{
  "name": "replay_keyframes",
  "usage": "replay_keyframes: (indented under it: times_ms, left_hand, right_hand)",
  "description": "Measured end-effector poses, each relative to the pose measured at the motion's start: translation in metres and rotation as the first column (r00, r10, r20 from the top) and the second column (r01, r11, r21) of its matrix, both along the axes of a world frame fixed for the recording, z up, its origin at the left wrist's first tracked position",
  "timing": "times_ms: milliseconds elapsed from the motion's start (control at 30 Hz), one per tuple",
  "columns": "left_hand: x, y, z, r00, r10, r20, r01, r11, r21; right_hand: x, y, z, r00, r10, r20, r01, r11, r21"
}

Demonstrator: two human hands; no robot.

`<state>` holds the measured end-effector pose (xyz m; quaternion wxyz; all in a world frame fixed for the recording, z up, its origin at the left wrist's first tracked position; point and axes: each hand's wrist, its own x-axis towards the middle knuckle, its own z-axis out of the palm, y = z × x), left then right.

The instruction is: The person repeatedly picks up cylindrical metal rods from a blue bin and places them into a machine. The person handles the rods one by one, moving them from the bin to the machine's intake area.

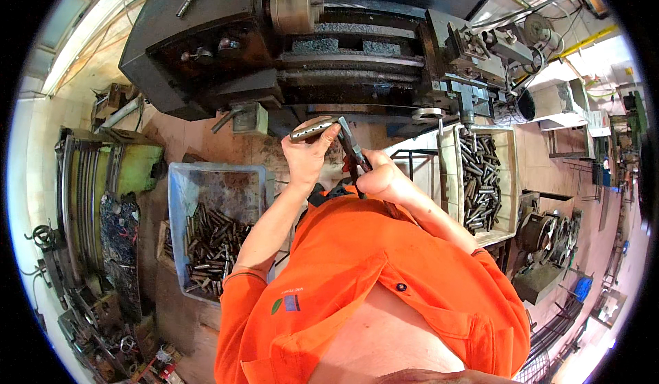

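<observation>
In front of my orange shirt, my left hand is closed around a short metal cylinder with a row of small holes along its side. My right hand grips what looks like a caliper, a dark metal tool with a long bar. Its upper end meets the cylinder's right end beside my left thumb. A blue plastic bin to my left holds many dark metal cylinders. More cylinders, shinier, lie in a pale crate on my right.
A dark lathe spans the far side, with its chuck at upper left and a similar cylinder lying on the headstock. A green machine stands far left. Round metal parts sit beyond the crate.
</observation>
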<state>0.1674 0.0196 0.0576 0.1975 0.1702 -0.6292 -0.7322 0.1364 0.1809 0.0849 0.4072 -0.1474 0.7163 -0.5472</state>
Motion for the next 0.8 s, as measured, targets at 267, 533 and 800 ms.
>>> replay_keyframes:
  times_ms: [267,533,800]
  left_hand:
    - [0.005,0.010,0.000,0.995,-0.091,-0.051,0.088,0.995,-0.052]
    - [0.009,0.007,-0.005,0.994,-0.102,0.049,0.103,0.995,-0.009]
    - [0.003,0.023,0.004,0.994,-0.098,0.039,0.081,0.949,0.306]
  right_hand:
    - [0.003,0.004,-0.009,0.993,-0.041,-0.109,0.043,0.999,0.009]
    - [0.003,0.009,-0.010,0.988,-0.066,-0.137,0.067,0.998,0.007]
    - [0.006,0.011,-0.011,0.981,-0.104,-0.162,0.111,0.993,0.034]
